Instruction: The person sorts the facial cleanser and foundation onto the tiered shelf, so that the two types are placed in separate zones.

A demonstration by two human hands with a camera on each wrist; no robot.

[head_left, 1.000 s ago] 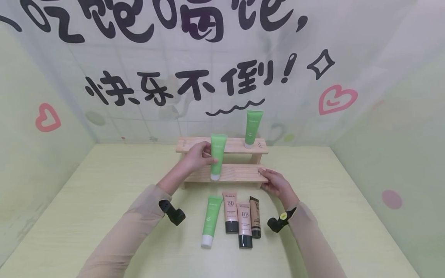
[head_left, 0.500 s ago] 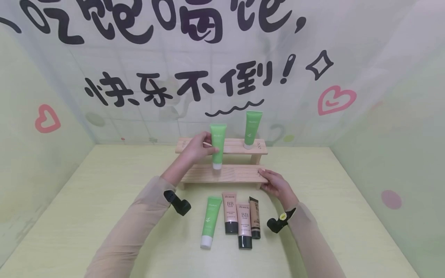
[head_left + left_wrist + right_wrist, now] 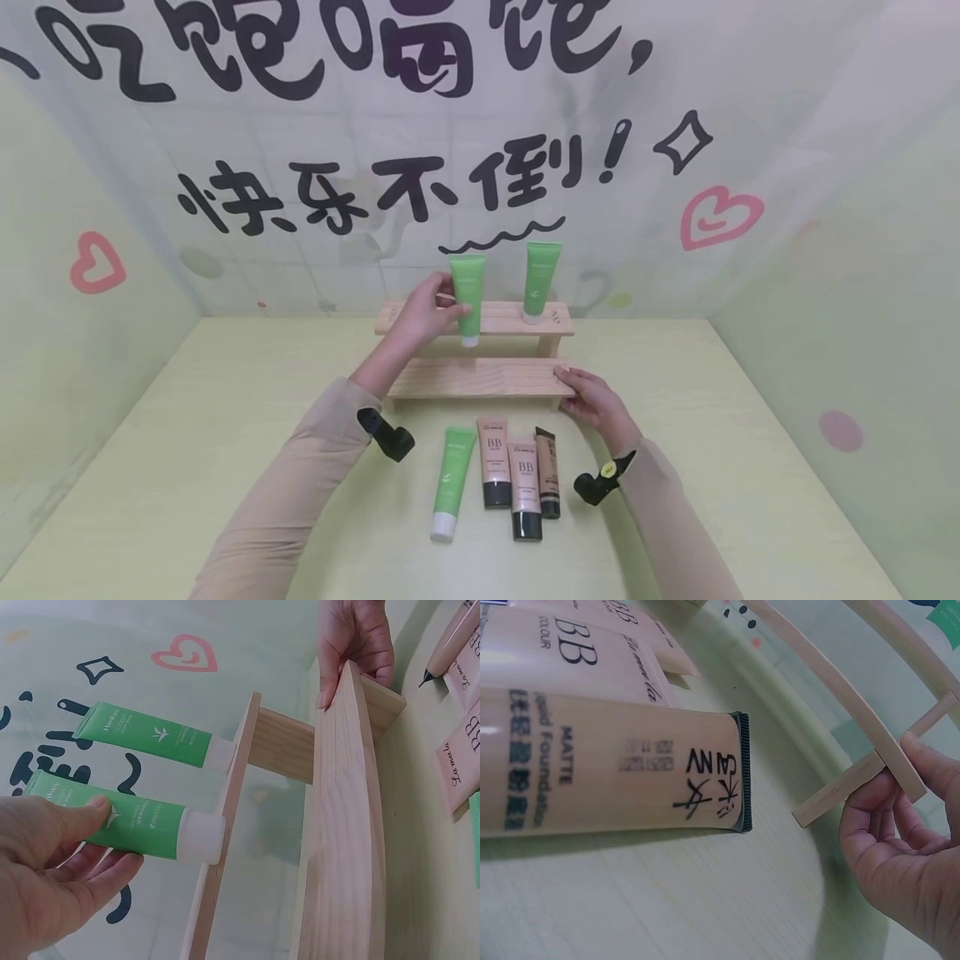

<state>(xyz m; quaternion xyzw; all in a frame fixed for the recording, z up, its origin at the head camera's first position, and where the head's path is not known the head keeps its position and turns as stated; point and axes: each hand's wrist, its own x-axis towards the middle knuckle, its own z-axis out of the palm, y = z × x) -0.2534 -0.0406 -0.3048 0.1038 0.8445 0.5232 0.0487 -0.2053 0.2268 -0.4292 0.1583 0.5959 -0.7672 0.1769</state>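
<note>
My left hand grips a green tube with a white cap, cap end down, in front of the upper step of a two-step wooden stand. In the left wrist view the held tube's white cap overlaps the upper step's edge. My right hand holds the right end of the lower step, thumb on top and fingers curled beneath, as the right wrist view shows with the lower step. A second green tube stands on its cap at the right of the upper step.
On the table before the stand lie another green tube, two pink BB tubes and a tan foundation tube with a black cap. A printed backdrop rises behind the stand.
My left hand has raised the green tube from in front of the lower step up to the upper step's front. The right hand keeps its hold on the stand.
</note>
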